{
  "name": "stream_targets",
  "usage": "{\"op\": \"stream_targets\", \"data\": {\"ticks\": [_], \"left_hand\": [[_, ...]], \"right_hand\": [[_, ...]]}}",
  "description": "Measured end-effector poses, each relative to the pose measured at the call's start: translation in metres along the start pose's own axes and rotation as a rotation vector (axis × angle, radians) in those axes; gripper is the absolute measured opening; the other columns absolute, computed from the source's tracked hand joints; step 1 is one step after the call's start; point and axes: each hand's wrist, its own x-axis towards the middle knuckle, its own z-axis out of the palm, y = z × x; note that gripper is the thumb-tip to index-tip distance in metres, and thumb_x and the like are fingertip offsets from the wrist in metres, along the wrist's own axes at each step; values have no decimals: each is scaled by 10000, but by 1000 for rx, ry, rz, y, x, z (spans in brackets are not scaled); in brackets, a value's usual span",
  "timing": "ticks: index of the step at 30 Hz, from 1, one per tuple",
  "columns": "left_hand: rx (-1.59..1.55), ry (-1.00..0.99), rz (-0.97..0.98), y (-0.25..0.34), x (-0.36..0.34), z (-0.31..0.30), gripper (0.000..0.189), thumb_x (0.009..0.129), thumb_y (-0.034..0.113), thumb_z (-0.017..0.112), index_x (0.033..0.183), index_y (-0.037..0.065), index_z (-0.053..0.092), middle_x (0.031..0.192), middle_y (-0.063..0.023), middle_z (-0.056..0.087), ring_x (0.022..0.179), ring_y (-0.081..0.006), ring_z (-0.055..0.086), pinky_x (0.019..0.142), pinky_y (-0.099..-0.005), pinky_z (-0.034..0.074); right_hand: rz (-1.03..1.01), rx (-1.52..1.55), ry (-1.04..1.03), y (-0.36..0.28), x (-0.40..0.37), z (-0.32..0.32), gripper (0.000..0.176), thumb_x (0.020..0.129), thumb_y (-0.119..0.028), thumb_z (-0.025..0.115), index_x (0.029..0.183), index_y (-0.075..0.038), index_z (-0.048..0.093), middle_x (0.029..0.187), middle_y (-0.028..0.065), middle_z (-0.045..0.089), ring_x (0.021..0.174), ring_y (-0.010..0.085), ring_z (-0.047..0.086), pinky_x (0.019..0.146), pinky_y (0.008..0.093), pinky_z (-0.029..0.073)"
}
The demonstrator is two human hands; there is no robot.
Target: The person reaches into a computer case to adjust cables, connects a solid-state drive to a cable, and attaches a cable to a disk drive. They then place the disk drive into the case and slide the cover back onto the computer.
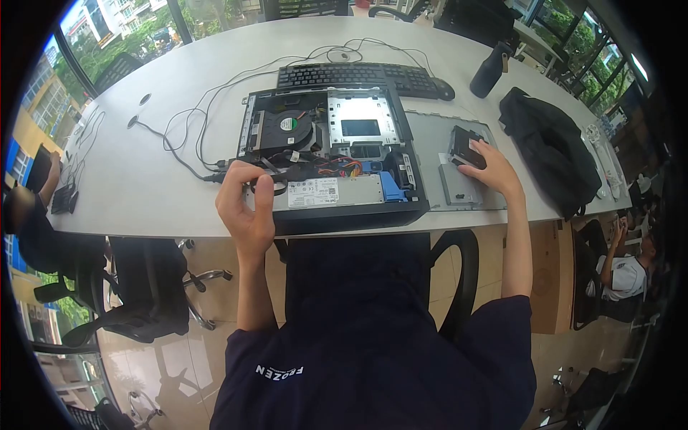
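Observation:
An opened black computer case lies flat on the white table, showing its fan, a silver drive bay, coloured wires and a labelled power supply. At the case's front left corner is my left hand, its fingers curled together near black cables; what they hold, if anything, is hidden. My right hand has its thumb and fingers around a small black drive. That drive is over the grey side panel, beside a silver part.
Behind the case are a black keyboard and mouse. A dark bottle and black cloth bag are at the right. Cables cross the table's left side. Other people sit at both sides.

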Motion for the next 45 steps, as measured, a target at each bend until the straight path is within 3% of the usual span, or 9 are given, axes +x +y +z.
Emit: {"op": "stream_targets", "data": {"ticks": [6, 8, 11, 17, 19, 25, 29, 34, 45], "left_hand": [[18, -333, 117, 18, 2, 3, 104, 941, 55, 641, 871, -20, 625, 775, -61, 597, 737, -140, 532, 690, -271, 415], [-45, -206, -232, 23, -3, 10, 112, 933, 66, 659, 882, -29, 630, 773, -57, 606, 744, -124, 535, 698, -266, 415], [-77, -307, -262, 27, 0, 9, 124, 927, 72, 669, 892, -40, 626, 781, -60, 611, 742, -126, 534, 704, -269, 417], [-23, -544, -21, 27, 7, 12, 132, 942, 89, 666, 897, -32, 635, 770, -40, 607, 740, -120, 531, 697, -273, 414], [-93, -382, -400, 33, 1, 17, 148, 957, 101, 662, 899, -33, 637, 763, -33, 598, 734, -91, 523, 679, -261, 407], [-142, -373, -315, 24, -5, 23, 173, 974, 117, 644, 895, -37, 643, 711, -30, 592, 705, -88, 531, 668, -258, 412], [-184, -415, -291, 27, -5, 24, 165, 959, 125, 649, 905, -31, 653, 729, -48, 620, 706, -116, 565, 678, -277, 420], [-23, -537, -121, 30, -1, 24, 106, 938, 55, 611, 965, -6, 694, 806, -89, 686, 821, -225, 627, 855, -338, 439], [-234, -500, -38, 30, 9, 60, 239, 982, -13, 480, 1101, -18, 686, 958, -117, 659, 838, -200, 592, 764, -313, 474]], "right_hand": [[-22, -50, 69, 3, -2, 8, 895, 778, -648, 763, 1470, -117, 562, 1569, 189, 463, 1460, 354, 429, 1174, 434, 371], [-17, -63, 79, 3, -3, 10, 882, 786, -653, 754, 1465, -122, 568, 1567, 181, 467, 1455, 356, 436, 1168, 437, 379], [-23, -90, 117, 2, -3, 14, 850, 809, -659, 730, 1456, -130, 577, 1548, 178, 490, 1435, 368, 459, 1150, 443, 399], [-72, -111, 244, 3, 1, 19, 761, 893, -636, 648, 1439, -110, 583, 1471, 199, 563, 1322, 392, 564, 1074, 456, 466], [-84, -65, 296, 4, 3, 18, 695, 931, -601, 617, 1400, -88, 612, 1359, 224, 638, 1198, 397, 639, 1003, 454, 507], [-83, 73, 422, 13, 10, 8, 590, 971, -512, 581, 1310, -35, 651, 905, 253, 720, 878, 426, 709, 784, 454, 547], [-65, 334, 576, 30, 8, 5, 364, 931, -254, 663, 1207, -17, 677, 622, 161, 570, 603, 265, 640, 642, 405, 500], [-47, 1014, 617, 25, 5, 6, 310, 984, -248, 648, 1090, 42, 678, 1034, 110, 705, 680, 208, 678, 561, 361, 658], [-363, 1762, 124, -124, -47, 6, 476, 1006, -242, 569, 1384, 31, 472, 1163, 193, 659, 816, 276, 729, 505, 418, 632]]}}
